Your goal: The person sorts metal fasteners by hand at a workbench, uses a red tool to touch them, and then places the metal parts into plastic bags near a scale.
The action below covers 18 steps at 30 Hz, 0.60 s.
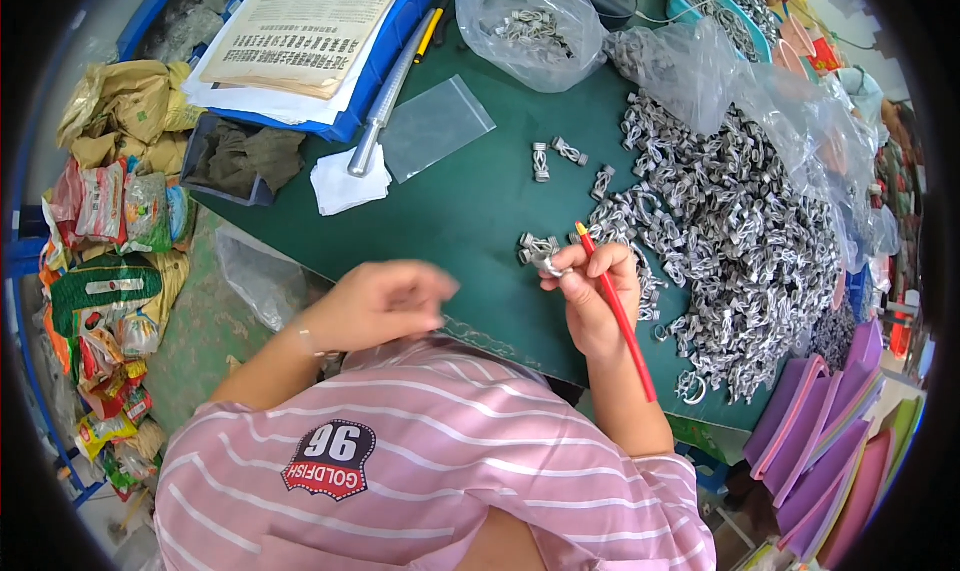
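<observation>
My right hand (pixel 600 301) is closed on a red pencil (pixel 614 311) with a yellow tip, and also pinches a small silver metal piece (pixel 550 267). My left hand (pixel 395 301), blurred, hovers near the table's front edge with its fingers loosely curled and apart, apparently holding nothing. Several more silver pieces (pixel 540 171) lie just beyond my right hand on the green table (pixel 450 211). A large pile (pixel 740 251) of similar pieces covers the right side.
At the back are a blue tray of papers (pixel 370 81), a tapered metal rod (pixel 385 111), a clear bag (pixel 445 126), a bag of pieces (pixel 530 36) and a cyan basket (pixel 720 16). Packages (pixel 110 201) line the left; purple foam pieces (pixel 805 441) stand at lower right.
</observation>
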Each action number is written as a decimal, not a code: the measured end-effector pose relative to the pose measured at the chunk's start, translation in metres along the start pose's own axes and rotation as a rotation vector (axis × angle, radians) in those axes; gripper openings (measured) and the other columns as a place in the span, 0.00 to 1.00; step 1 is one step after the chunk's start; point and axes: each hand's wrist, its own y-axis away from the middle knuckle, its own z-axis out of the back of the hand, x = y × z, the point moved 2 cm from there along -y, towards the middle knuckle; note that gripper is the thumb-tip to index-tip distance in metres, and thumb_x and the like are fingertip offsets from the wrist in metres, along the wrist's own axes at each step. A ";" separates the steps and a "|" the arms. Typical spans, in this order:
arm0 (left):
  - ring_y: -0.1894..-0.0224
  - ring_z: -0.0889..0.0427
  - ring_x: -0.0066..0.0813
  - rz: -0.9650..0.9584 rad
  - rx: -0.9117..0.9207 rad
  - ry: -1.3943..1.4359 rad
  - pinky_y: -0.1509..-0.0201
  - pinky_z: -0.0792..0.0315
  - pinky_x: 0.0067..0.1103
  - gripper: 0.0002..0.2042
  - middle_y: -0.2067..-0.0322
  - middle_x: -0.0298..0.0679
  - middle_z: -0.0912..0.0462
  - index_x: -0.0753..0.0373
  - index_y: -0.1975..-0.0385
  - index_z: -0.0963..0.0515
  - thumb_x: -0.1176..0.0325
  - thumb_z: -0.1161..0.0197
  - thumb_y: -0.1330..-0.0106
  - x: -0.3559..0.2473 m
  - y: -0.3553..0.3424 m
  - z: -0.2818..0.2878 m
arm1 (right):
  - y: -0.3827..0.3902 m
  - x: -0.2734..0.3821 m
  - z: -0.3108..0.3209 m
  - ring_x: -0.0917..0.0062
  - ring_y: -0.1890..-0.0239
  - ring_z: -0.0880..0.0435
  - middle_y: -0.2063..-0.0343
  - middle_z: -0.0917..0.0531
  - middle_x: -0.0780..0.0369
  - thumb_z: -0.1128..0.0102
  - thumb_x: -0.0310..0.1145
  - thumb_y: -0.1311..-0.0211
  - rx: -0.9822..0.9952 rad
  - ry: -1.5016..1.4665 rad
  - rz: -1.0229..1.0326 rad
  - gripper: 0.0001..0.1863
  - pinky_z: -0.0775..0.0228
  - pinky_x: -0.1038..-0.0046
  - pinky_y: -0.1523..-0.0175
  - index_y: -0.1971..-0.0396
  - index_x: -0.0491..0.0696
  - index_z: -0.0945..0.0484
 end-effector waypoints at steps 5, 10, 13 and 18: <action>0.69 0.24 0.21 -0.171 -0.057 0.411 0.64 0.27 0.16 0.16 0.71 0.40 0.24 0.70 0.57 0.30 0.81 0.41 0.47 -0.018 -0.056 -0.046 | 0.010 0.006 -0.007 0.77 0.65 0.26 0.64 0.23 0.55 0.41 0.14 0.54 0.048 0.513 0.228 0.18 0.33 0.78 0.60 0.70 0.48 0.38; 0.72 0.22 0.22 -0.061 -0.088 0.424 0.68 0.26 0.16 0.11 0.72 0.41 0.23 0.70 0.60 0.27 0.78 0.43 0.43 -0.011 -0.066 -0.052 | 0.016 0.016 -0.009 0.76 0.67 0.25 0.66 0.23 0.55 0.37 0.16 0.57 -0.074 0.574 0.361 0.22 0.32 0.76 0.62 0.69 0.48 0.40; 0.70 0.22 0.22 0.055 -0.042 0.431 0.67 0.25 0.16 0.12 0.69 0.40 0.22 0.71 0.58 0.28 0.75 0.44 0.41 -0.004 -0.069 -0.054 | 0.015 0.014 -0.010 0.75 0.69 0.24 0.67 0.23 0.54 0.36 0.16 0.58 -0.050 0.577 0.396 0.23 0.31 0.74 0.63 0.68 0.48 0.41; 0.66 0.20 0.28 0.189 0.016 0.898 0.66 0.23 0.20 0.12 0.65 0.42 0.23 0.68 0.56 0.30 0.70 0.51 0.36 0.008 -0.071 -0.055 | 0.005 0.019 -0.022 0.69 0.72 0.22 0.73 0.21 0.55 0.44 0.13 0.56 0.147 0.713 0.481 0.12 0.29 0.73 0.63 0.76 0.45 0.34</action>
